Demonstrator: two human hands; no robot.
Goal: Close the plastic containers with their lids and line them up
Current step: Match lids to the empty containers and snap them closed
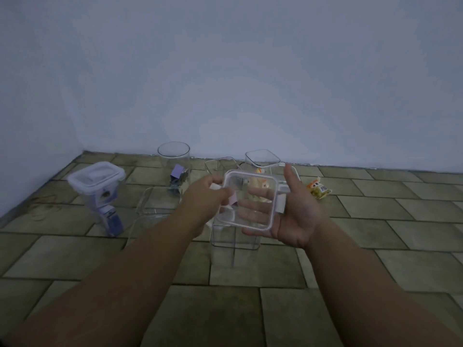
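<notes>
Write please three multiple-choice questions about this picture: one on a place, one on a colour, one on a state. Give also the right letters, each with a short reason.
1. Where does the lidded container stand?
A. left of all the others
B. right of all the others
C. directly under the hands

2. What colour is the small packet beside the right hand?
A. green
B. yellow-orange
C. black

3. How is the round jar at the back?
A. closed with a lid
B. lying on its side
C. upright, with no lid

Answers:
1 A: every other container lies to its right.
2 B: its wrapper shows yellow and orange.
3 C: its bare round rim faces up.
</notes>
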